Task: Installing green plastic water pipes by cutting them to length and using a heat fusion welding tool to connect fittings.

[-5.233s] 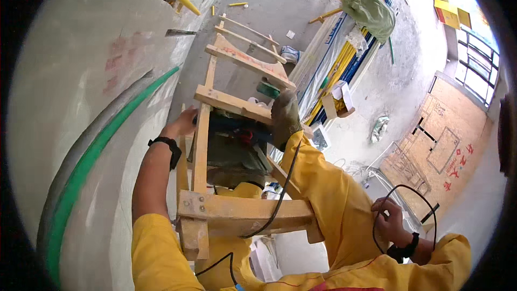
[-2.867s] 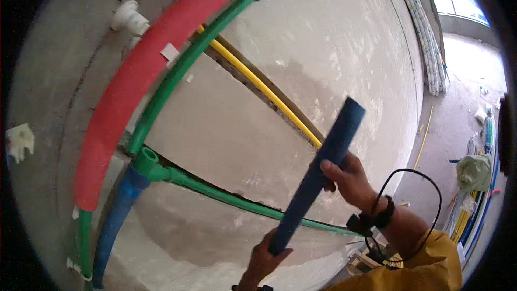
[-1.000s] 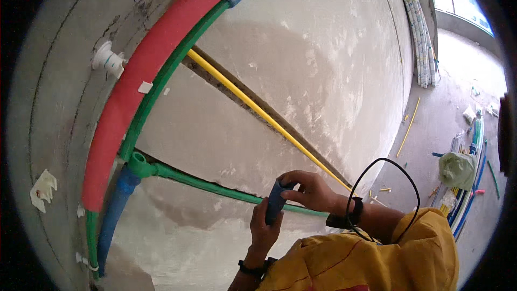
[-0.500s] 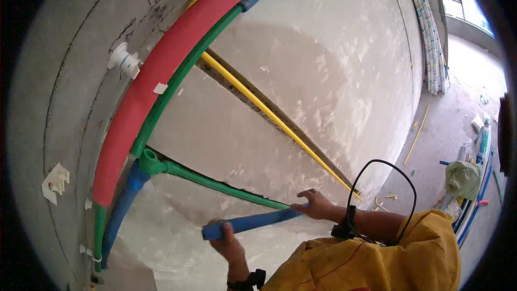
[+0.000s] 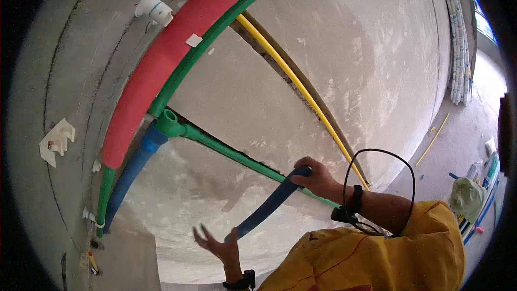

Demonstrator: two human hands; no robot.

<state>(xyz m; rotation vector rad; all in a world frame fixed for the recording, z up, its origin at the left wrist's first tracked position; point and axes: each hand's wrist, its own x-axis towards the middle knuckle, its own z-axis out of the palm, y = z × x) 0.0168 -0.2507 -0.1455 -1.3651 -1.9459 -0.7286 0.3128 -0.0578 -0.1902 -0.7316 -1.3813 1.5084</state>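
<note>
A blue foam insulation tube [image 5: 266, 207] slants down to the left, with its upper end in the closed fingers of my right hand [image 5: 316, 179]. Beside the lower end is my left hand [image 5: 222, 249], fingers spread, its thumb at the tube; whether it touches cannot be told. Behind the tube, a green pipe [image 5: 237, 154] runs along a groove in the wall to a round green fitting [image 5: 168, 124]. Another blue sleeve [image 5: 129, 175] covers the pipe that drops from this fitting.
A thick red foam sleeve [image 5: 142, 89] and a yellow conduit [image 5: 301, 86] cross the wall. White fittings [image 5: 156, 8] stick out at the left. Bundled white pipes [image 5: 458, 48] lean at the right, near a pale green bag [image 5: 467, 199] and loose pipes on the floor.
The blue tube has swung from nearly level to a steep slant. My left hand has loosened its grip and spread its fingers. My right hand has risen, and the view has shifted.
</note>
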